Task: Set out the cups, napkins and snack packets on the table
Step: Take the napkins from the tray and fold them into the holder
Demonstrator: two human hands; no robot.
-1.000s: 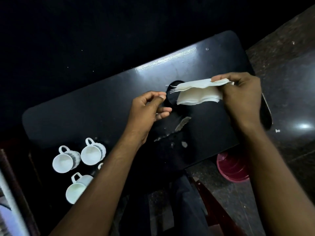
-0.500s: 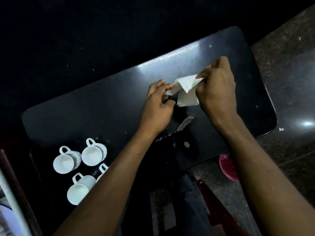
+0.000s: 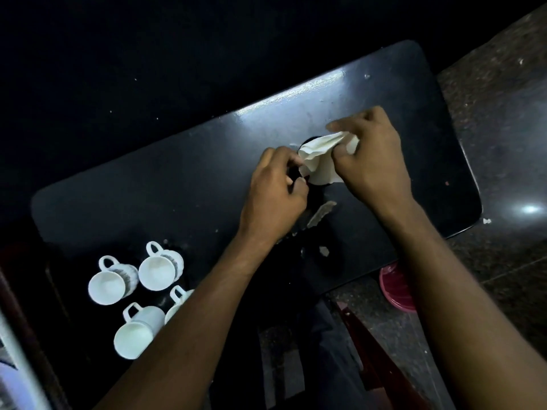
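A small stack of white napkins [image 3: 321,161] hangs above the middle of the black table [image 3: 183,184]. My right hand [image 3: 374,161] grips the stack at its right end. My left hand [image 3: 275,190] pinches the stack's lower left corner with its fingertips. Several white cups with handles stand at the table's near left: one [image 3: 111,281], a second [image 3: 161,269], a third [image 3: 137,334], and another [image 3: 177,303] partly hidden behind my left forearm. A dark round object [image 3: 309,142] lies under the napkins, mostly covered. No snack packets are in sight.
Pale scraps [image 3: 321,213] lie on the table just below my hands. A red round dish [image 3: 395,288] sits on the speckled floor beside the table's near right edge. A dark red chair part [image 3: 373,359] shows between my arms.
My right hand brought the napkins left toward the table's middle. My left hand rose and closed its fingertips on the stack's lower left corner. The cups have not moved.
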